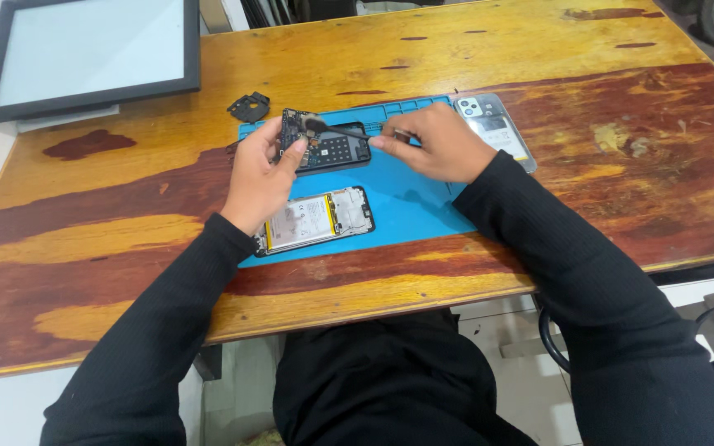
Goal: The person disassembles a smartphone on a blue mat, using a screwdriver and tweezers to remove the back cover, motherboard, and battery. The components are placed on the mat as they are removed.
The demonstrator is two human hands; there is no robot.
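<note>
The desk point(473, 49) is a broad wooden top with worn, patchy varnish, and a blue mat point(411, 206) lies on it in front of the person. A dark framed panel point(92, 54) sits at the far left corner. On the mat's near left lies an opened phone point(316, 220), battery side up; at the mat's far right corner rests a clear back cover point(497, 128), partly off the mat. A small black part point(249, 106) lies on the bare wood just beyond the mat's far left corner.

The left hand point(259, 177) holds a small circuit board point(297, 132) up off the mat, above a dark phone frame point(336, 151). The right hand point(440, 144) holds a thin brush point(349, 130), its tip touching the board.

Risks, as I judge them: the board is pinched only by one edge, so brush pressure could twist it loose and drop it onto the frame. Hard strokes could also snag small components. The black part on bare wood could be knocked off by a sleeve.

The left fingers point(289, 157) are closed round the board's near edge, thumb against it. The right fingers point(390, 136) are pinched shut on the brush handle, like holding a pen.
</note>
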